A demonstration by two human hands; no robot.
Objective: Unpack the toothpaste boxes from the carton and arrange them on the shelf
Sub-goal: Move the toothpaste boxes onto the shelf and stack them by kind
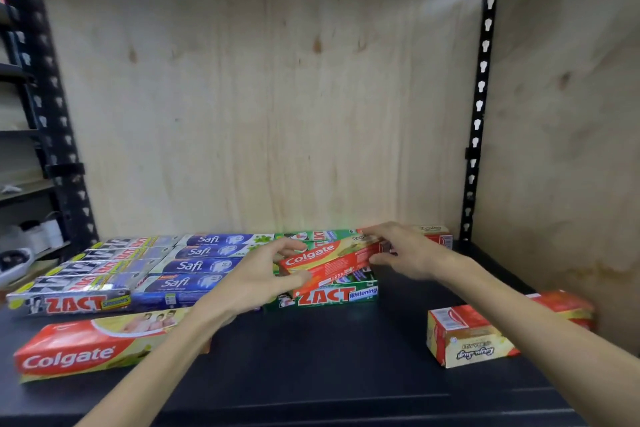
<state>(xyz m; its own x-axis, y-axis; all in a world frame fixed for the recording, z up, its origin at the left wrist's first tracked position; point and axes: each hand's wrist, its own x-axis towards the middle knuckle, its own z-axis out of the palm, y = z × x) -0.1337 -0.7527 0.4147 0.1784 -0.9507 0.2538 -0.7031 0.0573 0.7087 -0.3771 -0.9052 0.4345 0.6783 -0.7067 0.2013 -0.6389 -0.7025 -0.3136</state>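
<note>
A red Colgate box (332, 262) is held tilted above the green Zact boxes (329, 295) at the middle of the dark shelf (311, 357). My left hand (266, 274) grips its left end and my right hand (405, 250) grips its right end. Rows of silver Zact boxes (86, 274) and blue Safi boxes (197, 267) lie flat at the back left. Another Colgate box (93, 347) lies at the front left, partly under my left forearm. A further red Colgate box (498, 329) lies at the right, end towards me. No carton is in view.
A plywood back panel (270, 97) and side panel (561, 132) close the shelf bay. Black perforated uprights (479, 107) stand at both sides. A neighbouring shelf unit at the far left holds white containers (38, 232).
</note>
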